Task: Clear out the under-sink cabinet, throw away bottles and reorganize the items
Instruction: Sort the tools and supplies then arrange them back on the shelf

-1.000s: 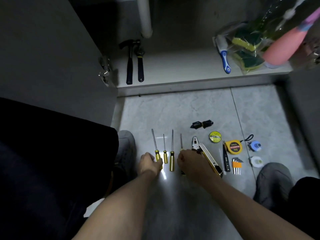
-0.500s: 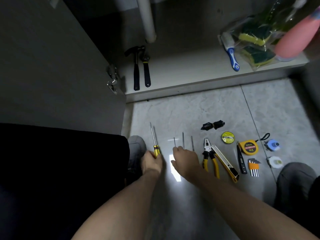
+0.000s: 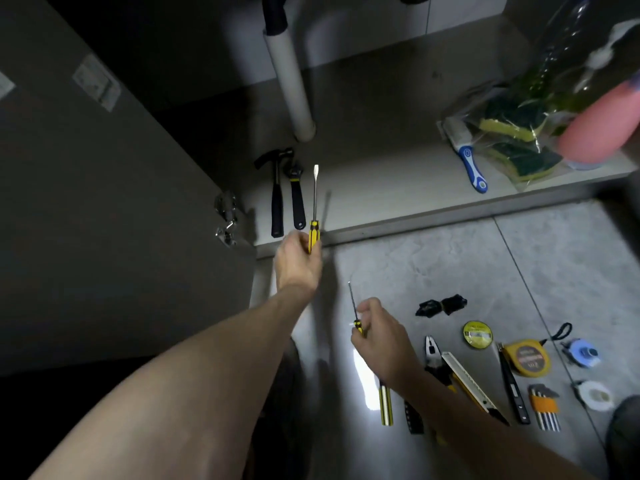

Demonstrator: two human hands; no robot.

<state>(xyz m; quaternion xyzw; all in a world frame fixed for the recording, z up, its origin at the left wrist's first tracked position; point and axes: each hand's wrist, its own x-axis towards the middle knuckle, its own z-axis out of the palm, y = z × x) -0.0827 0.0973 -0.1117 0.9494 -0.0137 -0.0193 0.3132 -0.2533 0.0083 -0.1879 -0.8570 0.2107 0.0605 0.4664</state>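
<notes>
Head view, single frame, dim light. The left hand is seen at centre frame, its grip closed round the yellow-and-black handle of a large screwdriver; the blade is pointed up-frame over the front edge of the cabinet floor. The right hand is seen lower, right of centre, its grip closed on a small screwdriver, of which a thin shaft and a bit of yellow handle are shown; further handles are seen below the hand, but how many are held cannot be told.

On the cabinet floor, left of centre, a hammer and a wrench are laid side by side, heads up-frame, just left of the large screwdriver. A white pipe is seen upright behind them. At upper right a brush with a blue-and-white handle is laid beside a clear bag of sponges; a pink bottle is blurred at the right edge. The open cabinet door fills the left of the frame.

On the tiled floor, lower right, these are set out in a loose row: pliers, a utility knife, a black pen-like tool, a tape measure, hex keys, a yellow tape roll, a black bundle, a blue reel and a white tape roll.
</notes>
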